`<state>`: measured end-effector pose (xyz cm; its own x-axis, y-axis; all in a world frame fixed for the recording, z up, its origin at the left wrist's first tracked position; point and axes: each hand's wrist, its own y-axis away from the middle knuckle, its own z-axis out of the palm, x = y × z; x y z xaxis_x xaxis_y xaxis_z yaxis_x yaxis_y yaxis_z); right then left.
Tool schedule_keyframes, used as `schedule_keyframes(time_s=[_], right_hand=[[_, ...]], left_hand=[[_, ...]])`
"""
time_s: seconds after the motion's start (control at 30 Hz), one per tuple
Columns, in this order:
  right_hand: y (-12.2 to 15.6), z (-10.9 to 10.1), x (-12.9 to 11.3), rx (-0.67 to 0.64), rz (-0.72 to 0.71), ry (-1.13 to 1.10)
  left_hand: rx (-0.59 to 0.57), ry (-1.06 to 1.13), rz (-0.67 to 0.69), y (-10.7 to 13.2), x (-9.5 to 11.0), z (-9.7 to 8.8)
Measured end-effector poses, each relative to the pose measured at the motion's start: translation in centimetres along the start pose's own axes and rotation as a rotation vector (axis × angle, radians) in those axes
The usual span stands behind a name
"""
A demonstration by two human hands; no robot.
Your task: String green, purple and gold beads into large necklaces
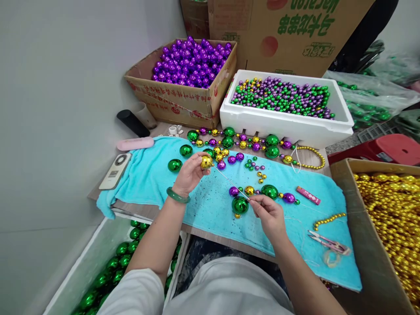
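Between the fingers of my left hand (189, 175) is a shiny gold bead (206, 162), held above the towel. A thin white needle-like rod (231, 182) runs from near this bead down to my right hand (267, 214), whose thumb and fingers pinch its lower end. Just left of my right fingertips sits a large green bead (240, 204), with a small gold bead (237, 216) below it. A strung row with a purple bead (289, 198) and a big green bead (269, 192) lies behind my right hand. Loose purple beads (232, 159) rest past my left hand.
A blue towel (203, 210) covers the table. Snips (330, 242), a pink packet (308, 195) and a gold bead strand (329, 221) lie at right. Behind stand a carton (177, 103) of purple beads and a foam box (285, 120). A finished-looking bead string (272, 152) stretches along the back.
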<state>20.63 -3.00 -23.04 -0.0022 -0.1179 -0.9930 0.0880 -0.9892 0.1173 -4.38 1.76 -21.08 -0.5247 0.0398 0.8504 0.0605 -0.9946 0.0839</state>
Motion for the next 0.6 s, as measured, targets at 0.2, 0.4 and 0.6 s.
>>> schedule_keyframes(time_s=[0.2, 0.4, 0.6], right_hand=[[-0.2, 0.0, 0.3, -0.013, -0.003, 0.001], [-0.3, -0.1, 0.5, -0.013, 0.014, -0.010], [-0.5, -0.6, 0.7, -0.048, 0.039, -0.037]], left_hand=[[-0.084, -0.112, -0.029, 0.6, -0.7, 0.9], [-0.149, -0.059, -0.046, 0.8, -1.2, 1.3], [-0.236, -0.056, -0.068, 0.7, -1.3, 1.2]])
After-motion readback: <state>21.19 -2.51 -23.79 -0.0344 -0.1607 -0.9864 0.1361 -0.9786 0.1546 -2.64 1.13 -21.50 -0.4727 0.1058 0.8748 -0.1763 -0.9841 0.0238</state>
